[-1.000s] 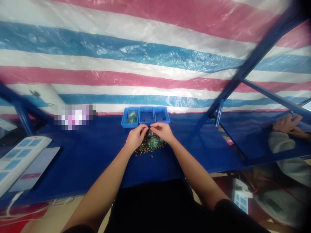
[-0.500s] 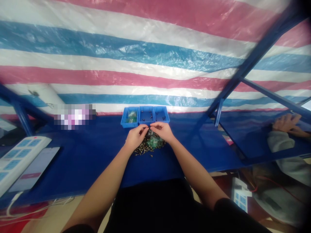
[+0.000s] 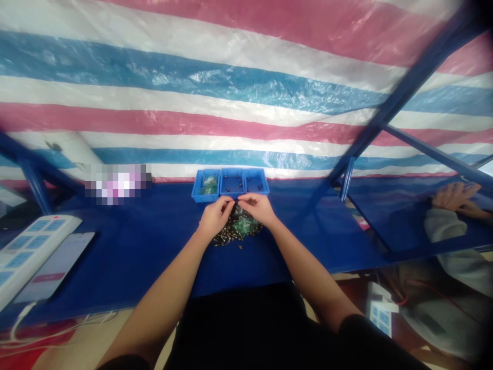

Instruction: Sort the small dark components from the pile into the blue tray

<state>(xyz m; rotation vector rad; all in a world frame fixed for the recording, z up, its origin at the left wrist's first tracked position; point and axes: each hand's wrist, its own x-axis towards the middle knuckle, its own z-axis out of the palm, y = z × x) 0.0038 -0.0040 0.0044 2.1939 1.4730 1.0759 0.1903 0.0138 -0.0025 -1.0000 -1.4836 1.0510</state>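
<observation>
My left hand and my right hand meet fingertip to fingertip just in front of the blue bins. Both are closed in a pinch; whatever sits between the fingertips is too small to make out. Beneath them lies a heap of small brass-coloured and dark metal pieces. Green and clear flat pieces rest on top of that heap. The left bin contains similar green pieces. A few small dark pieces lie in the middle bin and the right bin.
A white power strip and a phone with a cable are at the left on the blue table. Blue frame bars slant at the right. Beyond them are another person's hands. A striped sheet hangs behind.
Almost nothing differs. My hands stay pinched together over the heap, with only a tiny shift of the fingertips.
</observation>
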